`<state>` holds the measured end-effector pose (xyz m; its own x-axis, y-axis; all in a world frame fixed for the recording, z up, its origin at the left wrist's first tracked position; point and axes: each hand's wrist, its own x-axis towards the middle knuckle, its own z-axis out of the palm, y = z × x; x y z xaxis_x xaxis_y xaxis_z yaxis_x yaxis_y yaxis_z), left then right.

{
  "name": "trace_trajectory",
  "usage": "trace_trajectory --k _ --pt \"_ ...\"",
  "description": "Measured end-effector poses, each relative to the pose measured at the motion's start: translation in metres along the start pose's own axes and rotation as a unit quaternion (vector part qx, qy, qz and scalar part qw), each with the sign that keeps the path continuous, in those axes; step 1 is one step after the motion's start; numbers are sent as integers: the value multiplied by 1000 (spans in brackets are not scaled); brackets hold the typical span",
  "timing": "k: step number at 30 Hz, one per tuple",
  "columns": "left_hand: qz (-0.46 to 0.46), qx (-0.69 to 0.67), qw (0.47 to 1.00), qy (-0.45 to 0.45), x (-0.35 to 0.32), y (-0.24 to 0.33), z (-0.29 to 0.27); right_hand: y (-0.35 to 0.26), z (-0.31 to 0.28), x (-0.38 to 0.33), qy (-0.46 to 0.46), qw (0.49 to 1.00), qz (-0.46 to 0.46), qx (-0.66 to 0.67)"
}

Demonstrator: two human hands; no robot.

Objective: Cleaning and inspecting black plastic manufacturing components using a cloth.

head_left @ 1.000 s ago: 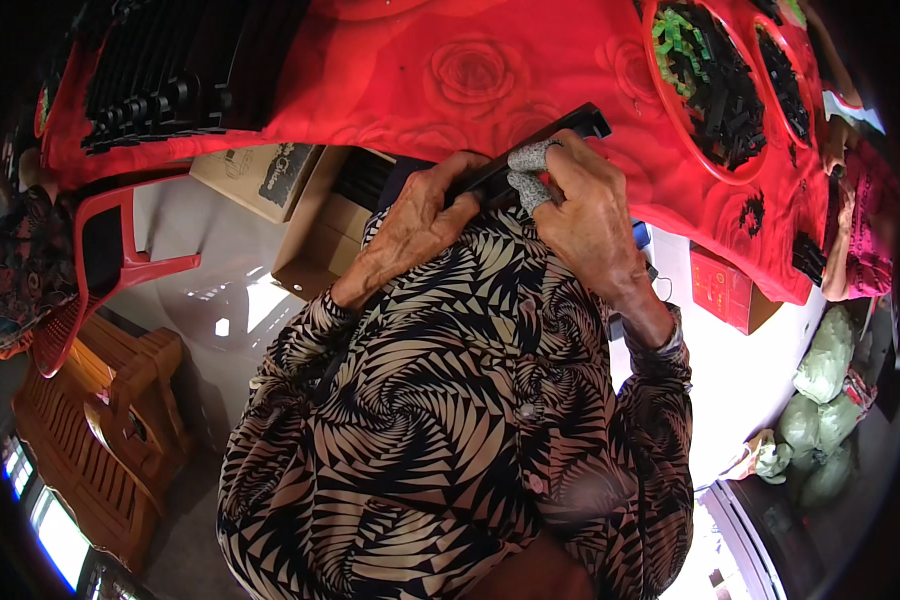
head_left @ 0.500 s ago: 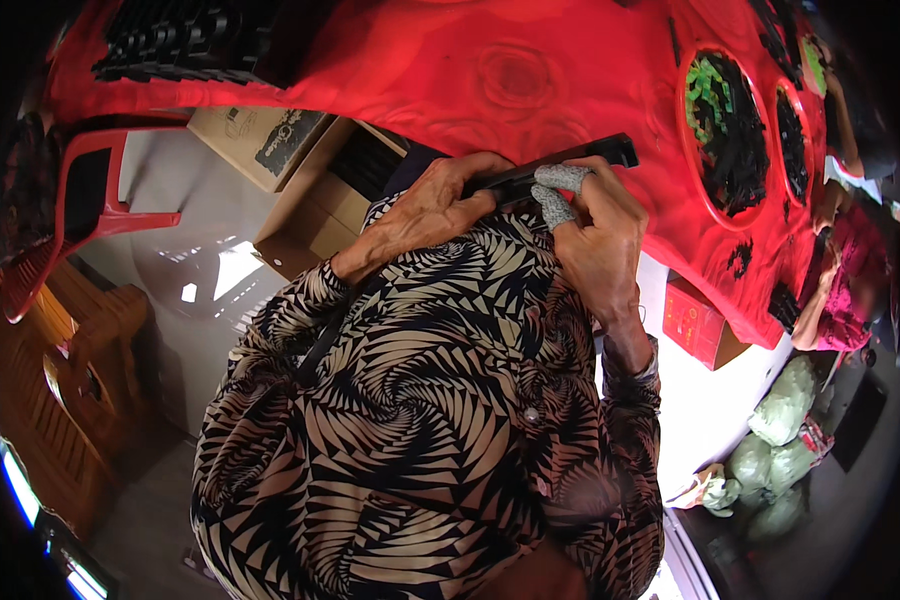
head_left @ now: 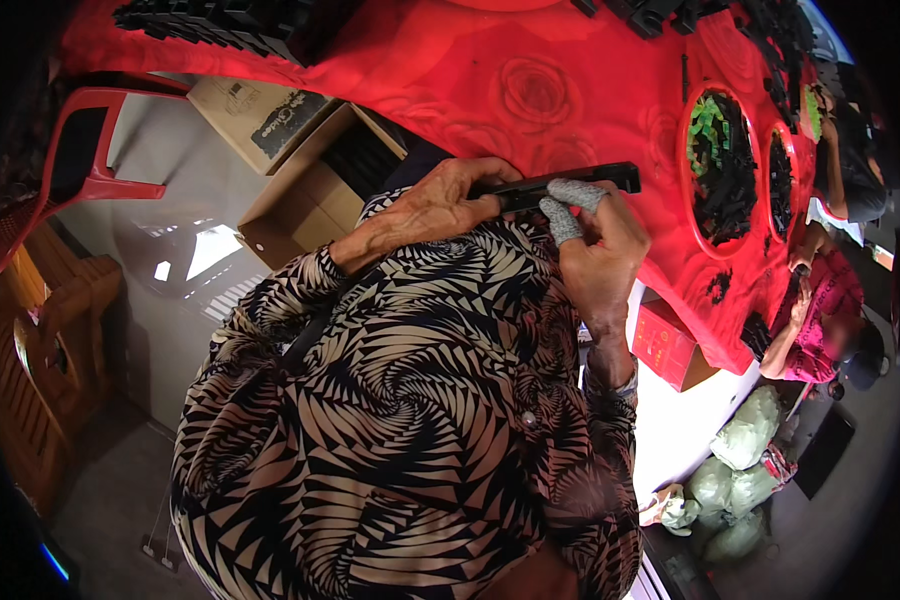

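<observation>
A long, narrow black plastic piece (head_left: 620,179) lies across both my hands, just over the near edge of the red-covered table (head_left: 610,120). My left hand (head_left: 435,205) grips its left end, fingers and thumb closed round it. My right hand (head_left: 607,250) pinches it nearer the right end, which sticks out past the fingers. Grey fabric finger covers (head_left: 562,220) sit on the right thumb and a finger. The piece's exact kind cannot be made out, and my left fingers hide its left end.
Red-rimmed baskets (head_left: 686,170) of black pieces and green bits stand at the right. Stacked black parts (head_left: 240,25) lie far left. Below are an open cardboard box (head_left: 280,215), a red chair (head_left: 120,188), a red box (head_left: 665,345) and pale bags (head_left: 750,430). Another person (head_left: 820,310) sits at right.
The black piece has turned to lie more level; its right end was tilted up more. Both hands keep hold of it. The whole view has shifted slightly.
</observation>
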<state>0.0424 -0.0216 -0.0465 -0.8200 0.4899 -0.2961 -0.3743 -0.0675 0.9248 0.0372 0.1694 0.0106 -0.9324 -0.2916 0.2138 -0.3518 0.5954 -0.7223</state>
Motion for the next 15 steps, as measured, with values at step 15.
trace_trajectory --k 15 --pt "24 35 999 21 0 -2 -1 1 -1 3 -5 997 69 34"
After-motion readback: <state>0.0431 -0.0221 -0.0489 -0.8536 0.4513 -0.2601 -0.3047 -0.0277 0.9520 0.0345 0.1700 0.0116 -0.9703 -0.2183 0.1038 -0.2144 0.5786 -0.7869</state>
